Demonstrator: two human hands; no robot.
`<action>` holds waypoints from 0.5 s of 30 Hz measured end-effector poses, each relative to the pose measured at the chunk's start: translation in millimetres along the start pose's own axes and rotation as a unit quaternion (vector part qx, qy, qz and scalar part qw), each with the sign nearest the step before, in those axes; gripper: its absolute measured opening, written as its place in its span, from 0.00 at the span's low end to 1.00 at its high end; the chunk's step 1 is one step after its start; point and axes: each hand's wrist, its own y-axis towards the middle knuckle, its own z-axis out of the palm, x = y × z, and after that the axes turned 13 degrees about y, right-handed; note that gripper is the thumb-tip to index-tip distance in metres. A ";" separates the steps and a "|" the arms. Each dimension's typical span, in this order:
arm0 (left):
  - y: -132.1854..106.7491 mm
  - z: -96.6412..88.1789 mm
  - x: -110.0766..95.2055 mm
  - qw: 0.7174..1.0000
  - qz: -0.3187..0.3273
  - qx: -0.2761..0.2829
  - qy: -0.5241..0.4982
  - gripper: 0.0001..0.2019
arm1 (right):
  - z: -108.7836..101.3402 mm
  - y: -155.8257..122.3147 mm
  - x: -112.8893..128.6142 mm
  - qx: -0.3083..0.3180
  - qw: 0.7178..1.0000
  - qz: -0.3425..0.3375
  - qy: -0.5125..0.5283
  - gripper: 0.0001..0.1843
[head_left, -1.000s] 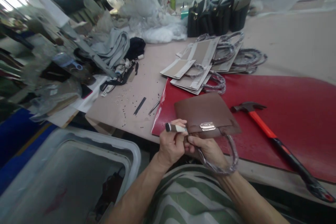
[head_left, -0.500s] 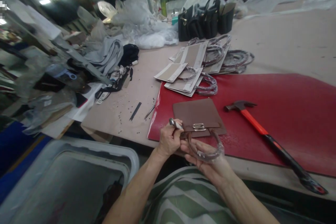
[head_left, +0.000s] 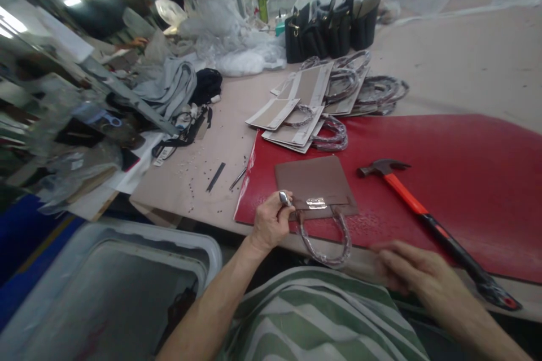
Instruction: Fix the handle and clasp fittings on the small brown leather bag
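L hand (head_left: 270, 221) grips small steel tool (head_left: 284, 198), prob. a punch, at brown leather bag panel (head_left: 315, 180); R hand (head_left: 417, 269) fingers spread, empty, near handy claw hammer (head_left: 404, 193).

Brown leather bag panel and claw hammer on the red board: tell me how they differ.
The brown leather panel is broad and flat; the claw hammer is long and narrow. The panel is brown with a silver clasp; the hammer has a dark head and orange-and-black grip. Both lie on the red board.

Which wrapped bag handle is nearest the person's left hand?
The plastic-wrapped handle attached to the brown leather panel, just right of the left hand; the others lie loose farther off, among the tan card pieces.
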 end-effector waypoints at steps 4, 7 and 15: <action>0.9 -0.7 0.7 1.000 0.000 0.014 0.002 0.08 | -48.9 27.8 22.1 -0.267 0.876 -0.192 -0.354 0.20; -0.3 0.1 3.1 1.000 -0.002 0.025 -0.003 0.08 | -65.0 46.2 30.3 -0.247 0.832 -0.187 -0.461 0.15; -0.1 2.2 1.4 0.999 -0.020 0.034 -0.022 0.10 | -53.4 44.4 43.9 -0.017 0.989 0.077 0.123 0.14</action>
